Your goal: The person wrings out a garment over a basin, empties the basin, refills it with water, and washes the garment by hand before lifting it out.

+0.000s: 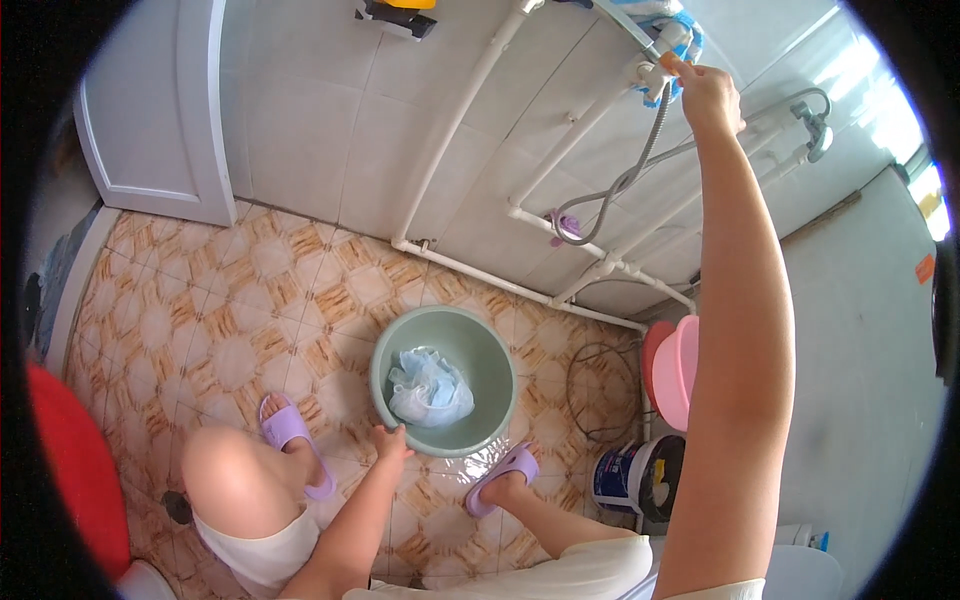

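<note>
A grey-green plastic basin [491, 375] stands on the tiled floor in front of me. Inside it lies a bunched heap of pale blue and white cloth [431, 390]. My left hand [391, 444] holds the basin's near left rim. Stretched up to the wall, my right hand [711, 99] has its fingers on an orange handle [670, 63] at a white pipe valve [649, 75]. A grey metal shower hose [660, 124] hangs in a loop beside that valve. Whether water is running cannot be seen.
White pipes [457, 142] run along the tiled wall. To the right are a pink basin [671, 375], a bucket [622, 476] and a loop of dark hose or cord [570, 397] on the floor. A white door [150, 105] is at upper left, something red [75, 465] at lower left. The floor by the basin shines wet.
</note>
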`<action>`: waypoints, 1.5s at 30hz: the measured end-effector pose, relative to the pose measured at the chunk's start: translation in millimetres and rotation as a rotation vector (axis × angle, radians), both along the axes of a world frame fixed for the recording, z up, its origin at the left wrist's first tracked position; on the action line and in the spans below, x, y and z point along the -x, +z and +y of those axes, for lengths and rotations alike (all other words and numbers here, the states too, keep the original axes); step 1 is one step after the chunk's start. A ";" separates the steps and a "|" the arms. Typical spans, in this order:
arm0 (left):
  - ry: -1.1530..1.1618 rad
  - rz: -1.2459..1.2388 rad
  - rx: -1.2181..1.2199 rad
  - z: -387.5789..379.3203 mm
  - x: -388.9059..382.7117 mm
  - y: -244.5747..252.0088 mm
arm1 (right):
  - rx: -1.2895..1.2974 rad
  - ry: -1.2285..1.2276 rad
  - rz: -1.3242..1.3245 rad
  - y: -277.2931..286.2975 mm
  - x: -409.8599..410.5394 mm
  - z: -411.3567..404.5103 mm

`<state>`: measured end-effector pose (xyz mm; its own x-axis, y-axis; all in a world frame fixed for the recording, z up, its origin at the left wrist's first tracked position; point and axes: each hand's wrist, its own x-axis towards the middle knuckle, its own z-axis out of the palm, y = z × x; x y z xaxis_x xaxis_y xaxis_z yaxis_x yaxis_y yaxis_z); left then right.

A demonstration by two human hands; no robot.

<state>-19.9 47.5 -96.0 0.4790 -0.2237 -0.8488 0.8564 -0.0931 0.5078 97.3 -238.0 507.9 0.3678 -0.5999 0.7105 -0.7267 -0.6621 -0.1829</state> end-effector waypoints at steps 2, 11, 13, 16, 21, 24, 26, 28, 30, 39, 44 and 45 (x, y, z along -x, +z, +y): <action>0.004 0.033 0.046 4.7 -1.8 -3.0 | -0.046 -0.016 -0.049 -2.5 -2.8 -15.0; -0.086 -0.182 -0.111 10.6 -10.1 7.1 | -0.223 0.147 -0.174 3.7 12.2 -73.8; -0.028 -0.184 -0.111 15.4 -13.9 20.5 | -0.256 0.162 -0.179 -1.8 9.5 -73.5; -0.012 -0.183 -0.095 13.1 -18.8 30.1 | -0.176 0.295 -0.201 -3.3 12.7 -78.1; -0.061 -0.163 -0.039 10.1 -18.3 16.7 | -0.254 0.337 -0.241 -15.3 17.8 -86.9; -0.021 -0.164 -0.018 13.2 -18.7 2.7 | -0.517 0.638 -0.460 -88.3 47.6 -36.9; -0.016 -0.148 0.026 18.9 -22.2 -18.6 | -0.684 0.676 -0.624 -183.1 79.8 7.2; -0.105 -0.104 0.004 19.6 -24.5 9.3 | -0.896 0.436 -0.753 -301.1 129.6 44.9; -0.107 -0.103 0.003 4.9 -14.9 27.9 | -0.782 0.163 -0.804 -447.9 202.8 68.0; -0.094 -0.048 0.155 10.9 -10.7 37.9 | -1.842 -0.129 -1.049 -595.3 242.1 257.1; -0.076 0.098 0.283 17.2 -17.8 25.0 | -1.886 -0.094 -1.318 -575.5 238.4 240.2; -0.088 0.094 0.276 14.6 -13.5 29.1 | -1.922 -0.055 -1.407 -576.3 245.2 237.9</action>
<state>-6.4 62.1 -66.9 0.3703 -0.4892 -0.7896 0.8955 -0.0381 0.4435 -147.9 -0.1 -68.4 0.3183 -0.6115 -0.7244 0.3253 0.7882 -0.5224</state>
